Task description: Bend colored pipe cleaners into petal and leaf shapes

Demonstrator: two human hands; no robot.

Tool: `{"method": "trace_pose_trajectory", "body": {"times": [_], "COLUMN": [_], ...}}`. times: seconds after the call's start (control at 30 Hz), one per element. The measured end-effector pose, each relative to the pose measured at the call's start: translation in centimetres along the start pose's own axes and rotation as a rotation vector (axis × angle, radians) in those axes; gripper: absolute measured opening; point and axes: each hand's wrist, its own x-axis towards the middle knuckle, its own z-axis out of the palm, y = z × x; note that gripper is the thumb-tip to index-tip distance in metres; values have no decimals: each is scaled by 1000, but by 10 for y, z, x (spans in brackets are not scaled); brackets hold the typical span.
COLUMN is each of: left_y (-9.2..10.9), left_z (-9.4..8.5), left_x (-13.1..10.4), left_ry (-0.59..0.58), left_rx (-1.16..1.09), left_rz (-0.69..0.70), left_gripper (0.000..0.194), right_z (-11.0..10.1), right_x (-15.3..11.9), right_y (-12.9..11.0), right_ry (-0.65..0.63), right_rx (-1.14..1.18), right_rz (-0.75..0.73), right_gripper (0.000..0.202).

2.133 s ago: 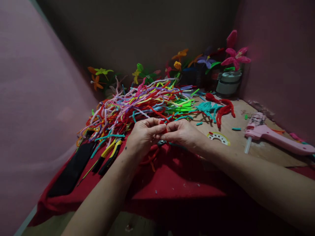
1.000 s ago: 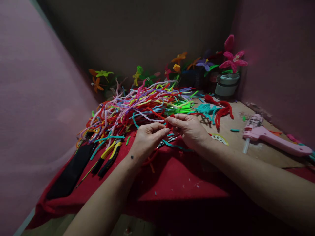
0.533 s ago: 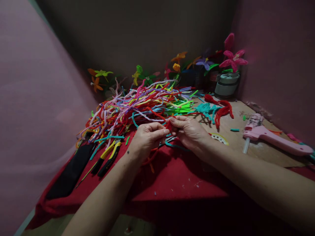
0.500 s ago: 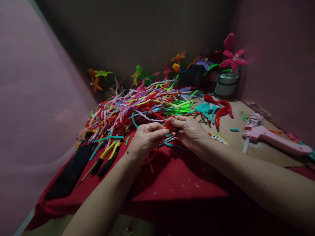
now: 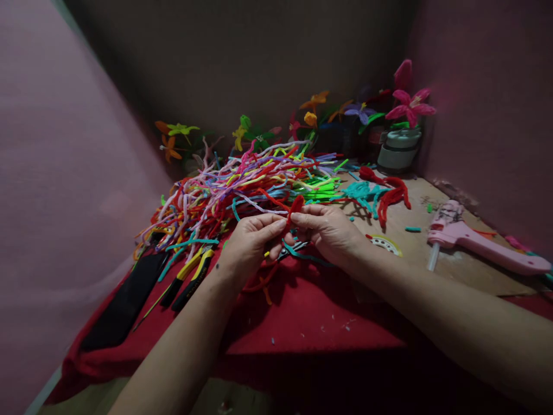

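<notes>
Between my two hands, a red fuzzy pipe-cleaner piece [image 5: 297, 205] stands up as a small loop. My left hand [image 5: 256, 235] pinches its lower end between thumb and fingers. From the right side, my right hand [image 5: 325, 228] pinches the same piece, its fingertips close to those of my left hand. Behind the hands lies a big heap of pipe cleaners [image 5: 242, 173] in many colours. A turquoise strand [image 5: 309, 257] and part of a dark metal tool [image 5: 294, 250] show just below the fingers.
Yellow-black pliers [image 5: 194, 276] and a black flat object [image 5: 125, 305] lie at left on the red cloth [image 5: 311, 323]. On the board at right are a pink glue gun [image 5: 479, 242], turquoise pieces [image 5: 365, 191] and red pieces [image 5: 394, 196]. Fuzzy flowers [image 5: 410, 106] stand behind.
The red piece now stands up above my fingertips as a visible loop, where before it was mostly hidden between them. My right hand has shifted slightly, and more of the dark tool shows underneath.
</notes>
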Motion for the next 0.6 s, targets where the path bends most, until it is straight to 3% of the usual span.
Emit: {"method": "trace_pose_trajectory", "body": {"times": [0.2,0.3,0.6], "left_y": [3,4,-7], "left_z": [2,5,12], "left_x": [-1,-2,-2], "left_ry": [7,42,292], "left_rx": [47,205,902], "left_rz": [-11,11,365], "left_gripper": [24,27,21], "right_z": [0,3,8], "right_x": [2,0,-1], "right_y": [0,-1,4], "right_ry": [4,0,91], "right_rx": [-22,-58,-155], "right_rz": [8,19,67], "right_gripper": [23,21,17]}}
